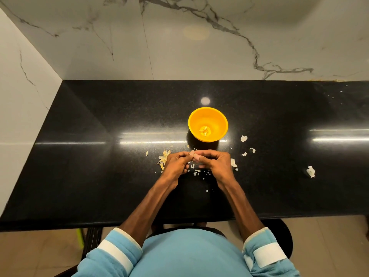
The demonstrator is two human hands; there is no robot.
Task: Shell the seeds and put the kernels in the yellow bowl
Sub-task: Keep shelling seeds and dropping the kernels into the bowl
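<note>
The yellow bowl (208, 123) stands upright on the black counter (99, 166), with several pale kernels (204, 131) at its bottom. Just in front of it my left hand (176, 163) and my right hand (216, 161) meet, fingers curled, thumbs pressed together. They pinch a small seed (193, 153) between the fingertips; most of it is hidden. A pile of unshelled seeds (163, 159) lies on the counter beside my left hand.
Pale shell pieces (244, 138) lie scattered to the right of the bowl and under my hands, one larger bit (310, 171) farther right. White marble walls close the counter at the back and left. The counter's front edge runs just before my body.
</note>
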